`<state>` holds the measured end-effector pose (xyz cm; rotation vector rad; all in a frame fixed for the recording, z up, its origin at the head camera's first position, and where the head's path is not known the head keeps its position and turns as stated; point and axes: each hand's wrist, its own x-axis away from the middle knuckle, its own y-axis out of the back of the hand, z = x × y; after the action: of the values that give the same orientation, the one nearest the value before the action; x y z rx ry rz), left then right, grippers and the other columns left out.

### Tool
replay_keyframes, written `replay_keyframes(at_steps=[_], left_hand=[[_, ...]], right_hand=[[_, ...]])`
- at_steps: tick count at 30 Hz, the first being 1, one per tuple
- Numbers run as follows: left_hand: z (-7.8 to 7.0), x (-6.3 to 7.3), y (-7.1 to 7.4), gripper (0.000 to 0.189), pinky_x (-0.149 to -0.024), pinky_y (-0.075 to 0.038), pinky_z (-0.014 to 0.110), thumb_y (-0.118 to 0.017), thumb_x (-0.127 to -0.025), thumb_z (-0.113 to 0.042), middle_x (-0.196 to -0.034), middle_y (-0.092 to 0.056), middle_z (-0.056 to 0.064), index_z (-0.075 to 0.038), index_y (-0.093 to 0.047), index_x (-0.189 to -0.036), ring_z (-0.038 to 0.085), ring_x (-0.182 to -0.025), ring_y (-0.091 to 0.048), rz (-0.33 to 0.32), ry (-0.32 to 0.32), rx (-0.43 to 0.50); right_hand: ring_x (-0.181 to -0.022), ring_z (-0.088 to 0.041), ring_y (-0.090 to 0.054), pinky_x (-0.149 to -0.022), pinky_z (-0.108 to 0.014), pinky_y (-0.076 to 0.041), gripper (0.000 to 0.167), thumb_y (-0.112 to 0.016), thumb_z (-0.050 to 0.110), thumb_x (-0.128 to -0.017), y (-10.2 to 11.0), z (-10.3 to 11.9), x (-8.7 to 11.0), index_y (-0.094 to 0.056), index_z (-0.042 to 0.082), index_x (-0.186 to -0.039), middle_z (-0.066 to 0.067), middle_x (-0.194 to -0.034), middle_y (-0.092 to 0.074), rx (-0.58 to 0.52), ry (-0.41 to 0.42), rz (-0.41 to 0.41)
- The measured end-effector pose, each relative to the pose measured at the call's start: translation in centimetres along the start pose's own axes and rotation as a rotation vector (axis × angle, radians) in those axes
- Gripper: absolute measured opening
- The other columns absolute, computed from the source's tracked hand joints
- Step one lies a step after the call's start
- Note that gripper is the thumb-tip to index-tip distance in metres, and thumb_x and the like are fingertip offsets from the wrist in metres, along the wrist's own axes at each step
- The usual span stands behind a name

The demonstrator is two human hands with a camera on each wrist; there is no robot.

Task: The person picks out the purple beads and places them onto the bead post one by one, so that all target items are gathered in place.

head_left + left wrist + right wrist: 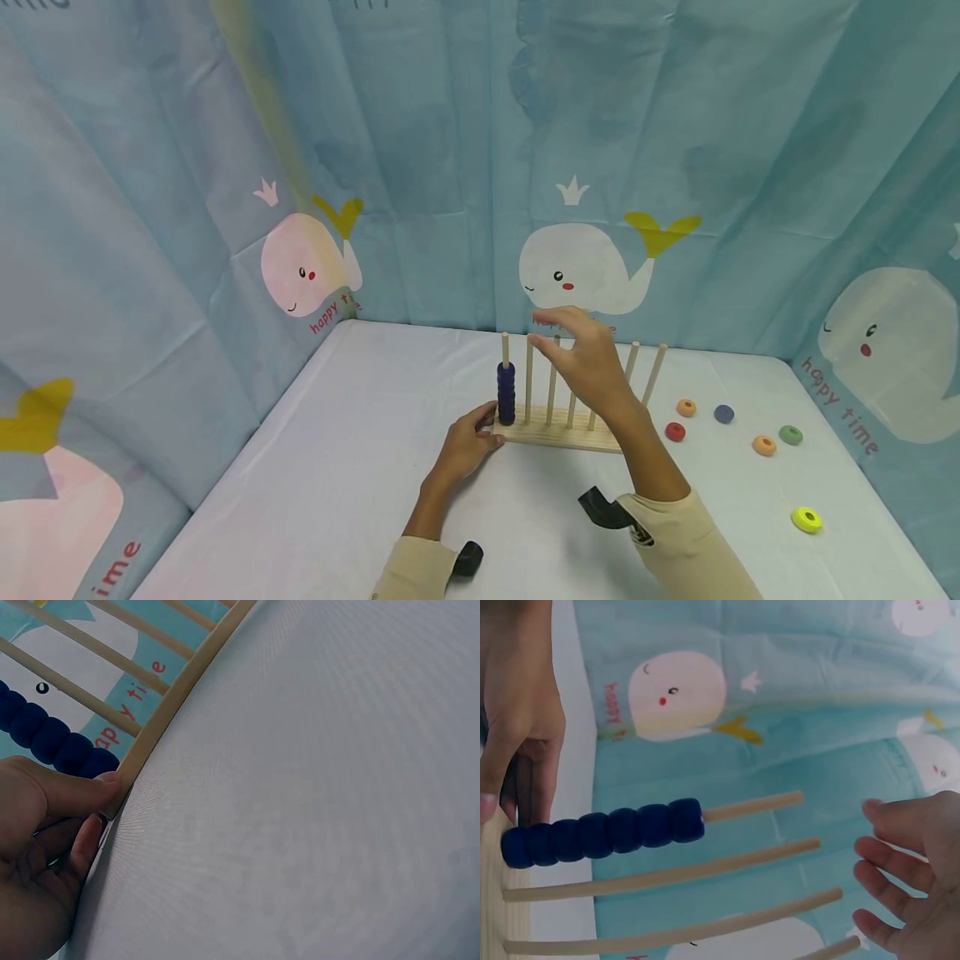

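Note:
A wooden peg rack stands upright on the white table, its flat base (558, 435) carrying a row of thin pegs. Several dark blue beads (506, 393) are stacked on the leftmost peg, whose bare top sticks out above them. My left hand (461, 446) grips the left end of the base; the thumb (109, 780) lies at its edge near the lowest bead. Above the middle pegs is my right hand (592, 362), thumb and fingers apart, holding nothing. In the right wrist view its fingertips are just off the peg tips.
Loose beads lie to the right of the rack: a red one (675, 432), two orange ones (686, 407), a blue-purple one (723, 414) and a green one (791, 434). A yellow bead (807, 520) is nearer the front. Whale-printed curtains (420, 167) surround the table.

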<state>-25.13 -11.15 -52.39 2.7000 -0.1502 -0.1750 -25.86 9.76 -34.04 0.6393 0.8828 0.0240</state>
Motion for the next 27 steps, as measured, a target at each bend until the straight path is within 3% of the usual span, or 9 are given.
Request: replay_keyframes(at_steps=[12, 27], left_hand=[[0.2, 0.0, 0.0, 0.059, -0.093, -0.050, 0.033, -0.071, -0.088, -0.010, -0.126, -0.062, 0.011, -0.011, -0.049, -0.143, 0.023, -0.114, -0.059, 0.002, -0.012, 0.007], [0.3, 0.0, -0.1, 0.060, -0.094, -0.050, 0.035, -0.071, -0.087, -0.010, -0.126, -0.062, 0.011, -0.011, -0.048, -0.143, 0.021, -0.113, -0.059, 0.004, -0.010, 0.013]], right_hand=[[-0.113, -0.013, -0.058, -0.098, -0.034, -0.046, 0.032, -0.074, 0.018, -0.088, 2.9, -0.7, 2.0, -0.069, 0.015, -0.120, 0.006, -0.118, -0.066, -0.028, -0.030, -0.127], [-0.109, -0.011, -0.057, -0.094, -0.019, -0.043, 0.025, -0.072, 0.017, -0.089, 6.3, -2.5, 5.2, -0.072, 0.015, -0.114, 0.007, -0.113, -0.068, -0.012, -0.168, -0.275]])
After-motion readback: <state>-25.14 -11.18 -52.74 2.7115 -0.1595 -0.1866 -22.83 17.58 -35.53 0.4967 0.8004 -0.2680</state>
